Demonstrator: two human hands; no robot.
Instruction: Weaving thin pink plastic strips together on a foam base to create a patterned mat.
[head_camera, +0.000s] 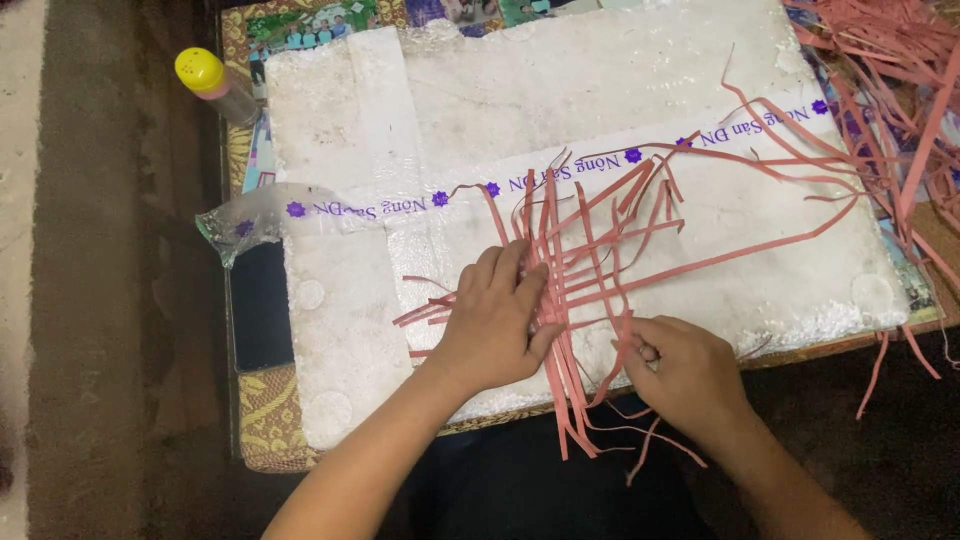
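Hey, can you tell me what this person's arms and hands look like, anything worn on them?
Both forearms are bare as far as the picture shows: no sleeves, no gloves, no watch or bracelet in view. The left hand and the right hand are bare too. There may be a ring on a finger of the right hand, but it is too small to tell. Fingernails look short and unpainted.

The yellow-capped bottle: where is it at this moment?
In the head view the yellow-capped bottle lies at the upper left, just off the top-left corner of the white foam board, far from both hands and the pink strips.
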